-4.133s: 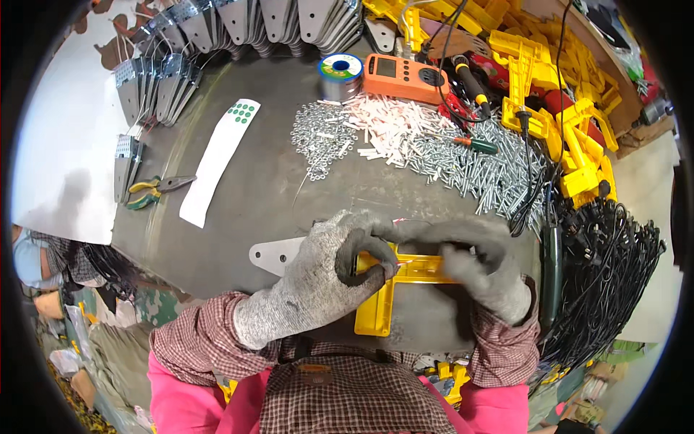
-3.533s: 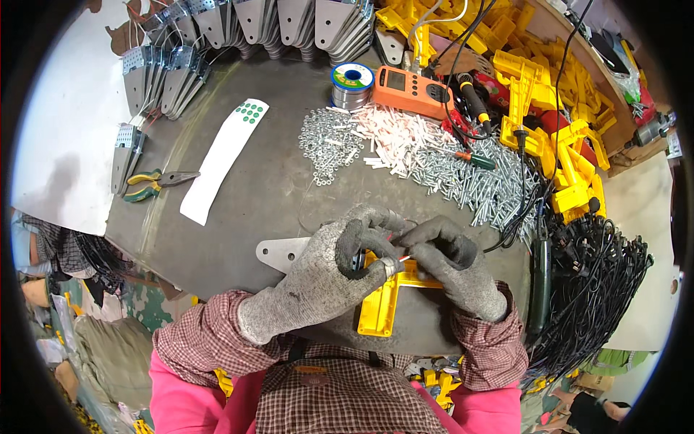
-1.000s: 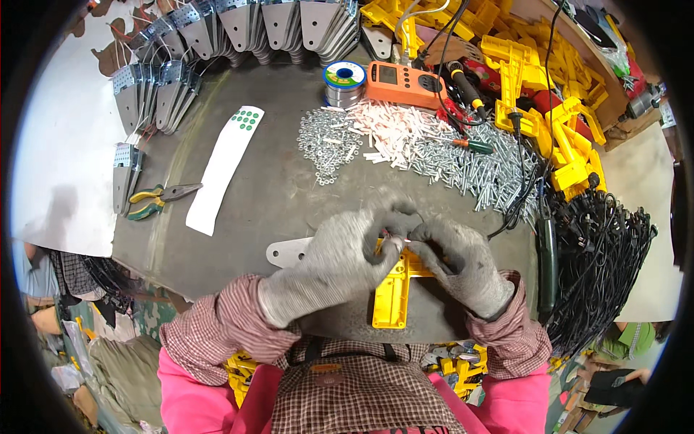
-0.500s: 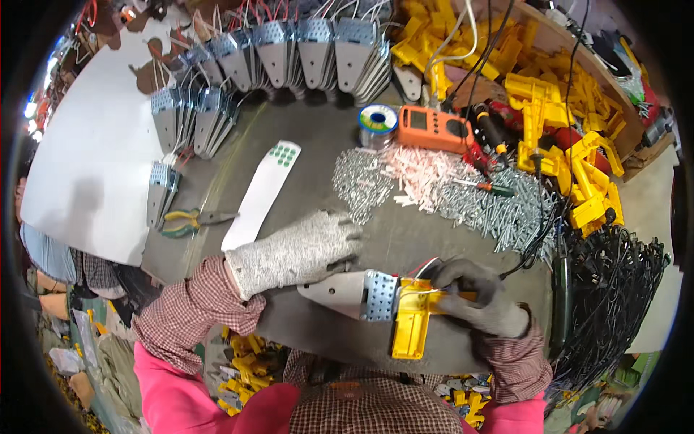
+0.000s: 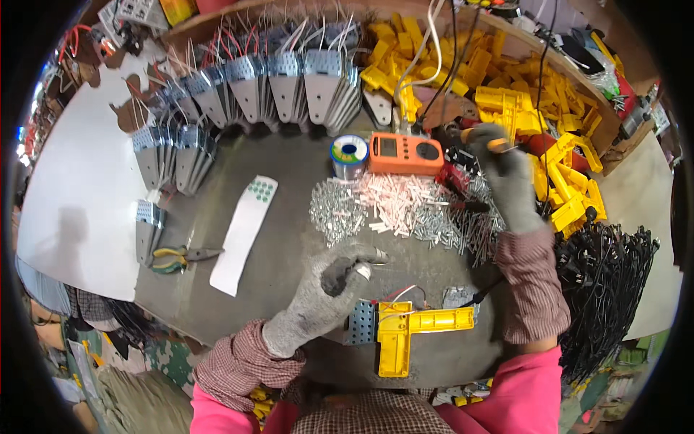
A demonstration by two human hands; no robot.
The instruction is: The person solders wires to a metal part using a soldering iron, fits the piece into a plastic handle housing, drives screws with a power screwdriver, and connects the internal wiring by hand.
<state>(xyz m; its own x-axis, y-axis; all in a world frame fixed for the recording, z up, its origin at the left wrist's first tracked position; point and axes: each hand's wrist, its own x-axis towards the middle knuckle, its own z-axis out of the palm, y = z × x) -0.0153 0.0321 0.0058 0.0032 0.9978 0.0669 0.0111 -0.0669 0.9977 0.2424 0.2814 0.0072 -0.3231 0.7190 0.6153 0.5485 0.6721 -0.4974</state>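
My left hand (image 5: 322, 293), in a grey glove, hovers over the table with its fingers pinched around a small white piece (image 5: 363, 270), too small to name for certain. At the far right my gloved right hand (image 5: 506, 181) closes on a black-and-orange tool handle (image 5: 497, 145) beside the tools. Nearer me lies a T-shaped yellow plastic housing (image 5: 394, 347), open side up, with thin red and white wires (image 5: 405, 293) across it. It adjoins a perforated metal plate (image 5: 360, 324), partly under my left forearm. A silvery piece (image 5: 459, 295) with a black cable sits behind the housing's right arm.
Grey screws (image 5: 336, 210), pale pink tubes (image 5: 394, 202) and longer screws lie mid-table. Behind stand a solder spool (image 5: 349, 155) and an orange multimeter (image 5: 405, 154). Pliers (image 5: 181, 258), a white strip (image 5: 242, 235), stacked metal plates (image 5: 253, 90), yellow parts (image 5: 463, 54) and black cables (image 5: 600, 289) surround them.
My right hand has left the yellow housing and gone to the tool handle at the far right. My left hand now pinches a small white piece. The view has shifted.
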